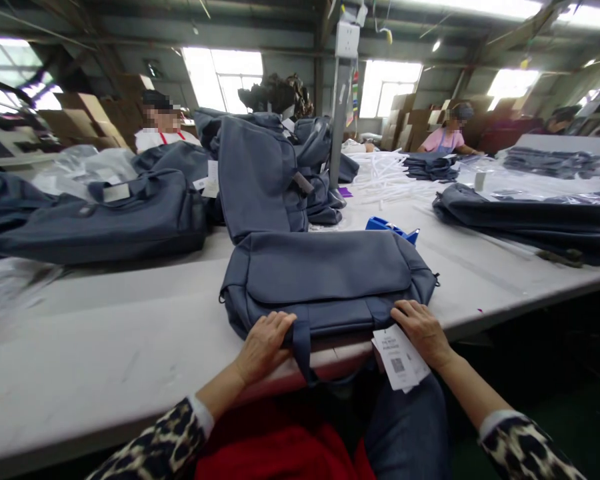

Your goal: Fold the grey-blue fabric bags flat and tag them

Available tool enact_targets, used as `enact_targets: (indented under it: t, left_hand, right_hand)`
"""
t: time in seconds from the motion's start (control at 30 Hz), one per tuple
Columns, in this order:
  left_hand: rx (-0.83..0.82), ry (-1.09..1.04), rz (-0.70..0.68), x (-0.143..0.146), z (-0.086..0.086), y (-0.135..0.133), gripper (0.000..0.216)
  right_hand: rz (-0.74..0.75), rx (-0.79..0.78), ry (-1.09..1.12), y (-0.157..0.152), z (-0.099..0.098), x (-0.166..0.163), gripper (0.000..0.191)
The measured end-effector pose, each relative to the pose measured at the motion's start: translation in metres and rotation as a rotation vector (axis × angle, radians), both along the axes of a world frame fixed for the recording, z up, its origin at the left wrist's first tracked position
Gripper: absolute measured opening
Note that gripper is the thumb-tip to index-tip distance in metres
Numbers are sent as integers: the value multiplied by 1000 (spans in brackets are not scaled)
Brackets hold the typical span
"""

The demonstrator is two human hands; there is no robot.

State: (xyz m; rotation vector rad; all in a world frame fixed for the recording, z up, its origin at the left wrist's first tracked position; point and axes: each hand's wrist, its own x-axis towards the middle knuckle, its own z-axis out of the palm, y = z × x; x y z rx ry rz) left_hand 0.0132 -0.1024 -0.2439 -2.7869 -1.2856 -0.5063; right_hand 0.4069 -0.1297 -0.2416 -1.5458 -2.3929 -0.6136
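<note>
Fingers of the left hand lie close together, pressed flat on the near edge of a slate-blue bag, just beside a strap that hangs off the bag and over the edge of the white counter. The fingers of the right hand are likewise together and laid flat on the bag's near right corner; a white hang tag with a printed code sticks out from under that hand's thumb side, and whether the thumb pins it cannot be told. The bag lies flat on its back at the counter's near edge, straight ahead of the person, flap side up. Just behind it sits a blue plastic tool, and behind that an upright bag of the same cloth. Another bag lies to the left, a flat stack of bags in clear film to the right, and white plastic strips are heaped further back. Two co-workers sit at the far side.
</note>
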Motion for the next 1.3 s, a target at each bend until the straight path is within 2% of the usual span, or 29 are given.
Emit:
enact_targets:
  t: [0.07,0.13,0.27,0.33,0.4,0.5,0.53,0.6,0.67,0.73,0.8,0.97,1.07,1.17,1.23,1.3]
  left_hand:
    - [-40,14,-62,-1,6,-4,70]
    - [-51,66,-132,-1,13,-11,77]
    - [15,147,-249,1,14,-17,60]
    - [46,135,-260,1,9,-15,54]
    - [68,113,-261,1,4,-13,52]
    - [85,88,-268,0,-1,-12,51]
    - [87,84,-270,0,-2,-12,51]
    - [83,80,-269,-1,-2,-13,51]
    - [71,81,-260,-1,-1,-14,51]
    - [54,83,-249,-2,0,-16,52]
    - [38,92,-250,-2,0,-18,55]
    - [-9,89,-250,-2,1,-22,60]
    - [-99,73,-229,-1,20,-21,59]
    - [-276,21,-276,8,55,-15,48]
    - [-323,-84,-312,24,76,-10,34]
    - [-308,-216,-333,51,84,-2,25]
  right_hand:
    - [12,-35,17,-1,-2,3,22]
    - [42,-80,37,-7,-1,9,32]
    - [117,-146,5,-27,5,17,62]
    - [175,-176,1,-38,8,15,68]
    - [235,-217,79,-46,12,9,62]
    - [262,-376,396,-42,20,-1,34]
    - [225,-447,561,-35,23,-5,27]
    - [75,-575,899,-14,27,-11,32]
    - [-106,-643,1107,12,27,-16,37]
    - [-212,-654,1140,37,24,-19,33]
    - [-253,-617,1109,52,18,-19,30]
    - [-333,-485,1060,57,6,-13,35]
    - [-338,-473,1072,58,1,-8,33]
    - [-302,-524,1092,64,-3,-5,32]
    - [-276,-553,1103,69,-4,-5,30]
    - [-255,-572,1115,71,-3,-6,29]
